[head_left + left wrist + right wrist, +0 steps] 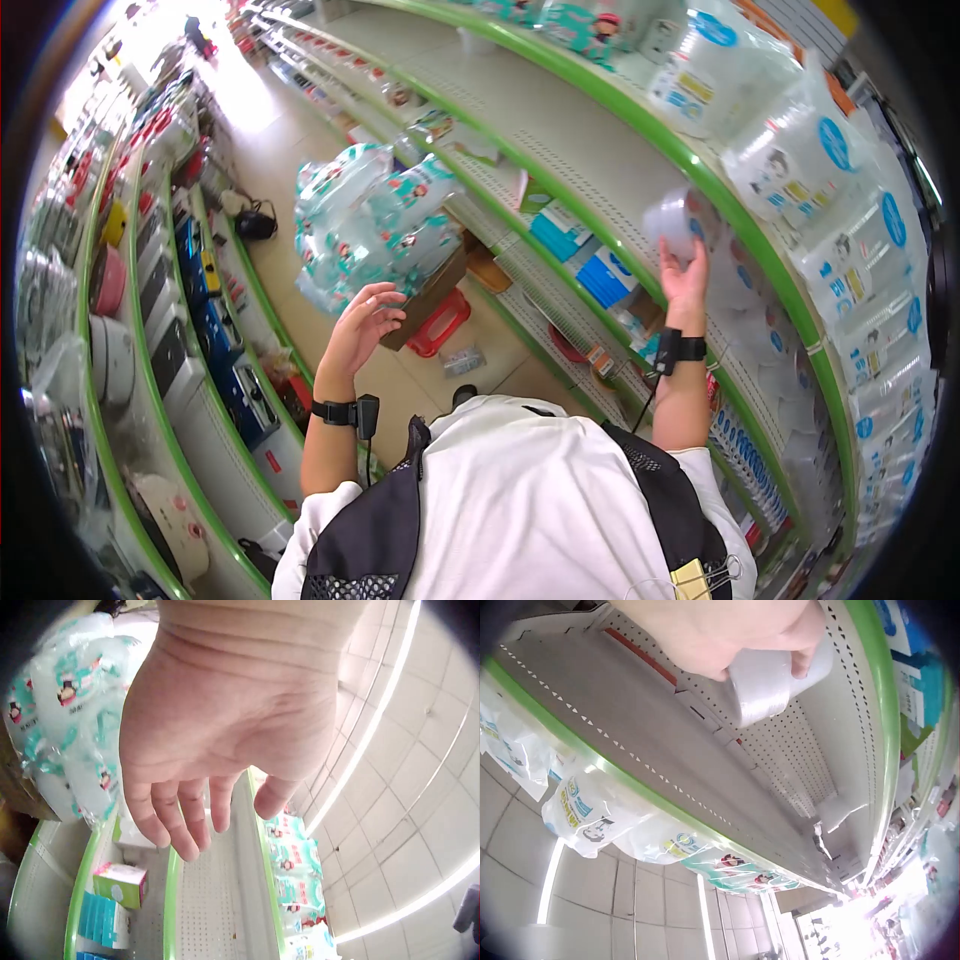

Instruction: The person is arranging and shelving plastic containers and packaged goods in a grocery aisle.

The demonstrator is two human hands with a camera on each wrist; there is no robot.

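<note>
My right hand [686, 283] grips a whitish, roll-shaped pack [672, 222] at the shelf on the right. In the right wrist view the fingers of that hand [742, 637] curl over the pack [761, 686], inside a shelf with a perforated back. My left hand [362, 325] is raised with relaxed, slightly bent fingers and holds nothing; the left wrist view shows its palm [232, 727]. Just beyond it, teal-and-white plastic packs [360, 230] are piled on a cardboard box [432, 300].
Green-edged shelves [590, 95] with bagged white packs [790, 165] rise on the right. Another shelf row [140, 330] runs along the left. A red basket [440, 325] and a small packet [463, 361] lie on the tiled floor [400, 385].
</note>
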